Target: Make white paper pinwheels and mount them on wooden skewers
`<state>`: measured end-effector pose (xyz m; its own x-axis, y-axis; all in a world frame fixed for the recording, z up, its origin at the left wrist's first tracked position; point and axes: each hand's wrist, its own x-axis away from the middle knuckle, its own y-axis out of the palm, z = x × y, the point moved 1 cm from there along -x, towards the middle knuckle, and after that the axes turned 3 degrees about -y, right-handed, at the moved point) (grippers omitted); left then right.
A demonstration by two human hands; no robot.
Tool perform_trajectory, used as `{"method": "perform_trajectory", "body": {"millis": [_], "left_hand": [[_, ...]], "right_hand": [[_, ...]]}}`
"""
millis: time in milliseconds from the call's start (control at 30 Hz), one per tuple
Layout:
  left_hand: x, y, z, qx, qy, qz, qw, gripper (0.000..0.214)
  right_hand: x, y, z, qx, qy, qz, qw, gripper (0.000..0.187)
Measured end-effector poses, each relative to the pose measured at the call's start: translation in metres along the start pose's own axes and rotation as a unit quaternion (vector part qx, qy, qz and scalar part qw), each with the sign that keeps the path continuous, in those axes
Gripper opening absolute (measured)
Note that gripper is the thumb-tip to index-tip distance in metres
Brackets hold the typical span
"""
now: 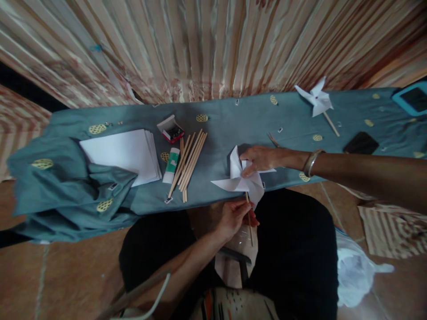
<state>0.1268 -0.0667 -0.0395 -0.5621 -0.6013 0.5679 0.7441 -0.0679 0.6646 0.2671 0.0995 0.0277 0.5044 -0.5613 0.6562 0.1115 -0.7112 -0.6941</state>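
A white paper pinwheel is held over the near edge of the cloth-covered table. Its thin wooden stick points down toward my lap. My left hand is closed around that stick just below the paper blades. From the right, my right hand presses its fingers on the middle of the pinwheel; what lies under the fingertips is hidden. A second white pinwheel on a stick lies at the back right of the table.
Left of the hands lie several wooden sticks, a green-and-white glue stick, a small red box of dark pins and a stack of white paper. On the right are a black flat object and a blue-framed device. A striped curtain hangs behind.
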Motion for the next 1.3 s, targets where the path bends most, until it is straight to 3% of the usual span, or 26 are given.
{"method": "perform_trajectory", "body": {"millis": [200, 567, 700, 800, 900, 967, 1033, 1200, 1267, 1300], "left_hand": [[0.001, 0.001, 0.001, 0.004, 0.000, 0.008, 1.000, 0.059], [0.005, 0.001, 0.006, -0.001, 0.006, 0.013, 1.000, 0.064], [0.005, 0.005, 0.010, -0.014, 0.021, 0.004, 1.000, 0.062], [0.004, 0.007, 0.015, -0.026, 0.034, 0.009, 0.999, 0.062], [0.003, 0.009, 0.024, -0.034, 0.052, 0.029, 0.998, 0.063], [0.002, 0.011, 0.032, -0.035, 0.065, 0.040, 0.996, 0.064], [0.001, 0.012, 0.041, -0.035, 0.081, 0.050, 0.995, 0.064], [-0.005, 0.015, 0.061, -0.032, 0.136, 0.081, 0.987, 0.064], [-0.008, 0.017, 0.068, -0.030, 0.158, 0.092, 0.983, 0.062], [-0.009, 0.018, 0.071, -0.030, 0.168, 0.096, 0.981, 0.061]], "right_hand": [[0.004, -0.003, 0.001, -0.004, -0.017, 0.025, 1.000, 0.040], [0.010, -0.013, -0.004, -0.086, 0.000, 0.007, 0.996, 0.035], [0.017, -0.018, 0.003, -0.144, -0.011, 0.057, 0.988, 0.040], [0.024, -0.021, 0.014, -0.199, -0.008, 0.134, 0.971, 0.048], [0.036, -0.019, 0.024, -0.230, 0.006, 0.322, 0.918, 0.054], [0.046, -0.011, 0.026, -0.237, 0.012, 0.480, 0.845, 0.059], [0.052, 0.002, 0.025, -0.265, 0.016, 0.583, 0.768, 0.056], [0.045, 0.039, 0.010, -0.404, 0.008, 0.671, 0.622, 0.049], [0.039, 0.047, 0.005, -0.449, 0.002, 0.645, 0.618, 0.046], [0.037, 0.050, 0.004, -0.466, -0.005, 0.612, 0.639, 0.047]]}}
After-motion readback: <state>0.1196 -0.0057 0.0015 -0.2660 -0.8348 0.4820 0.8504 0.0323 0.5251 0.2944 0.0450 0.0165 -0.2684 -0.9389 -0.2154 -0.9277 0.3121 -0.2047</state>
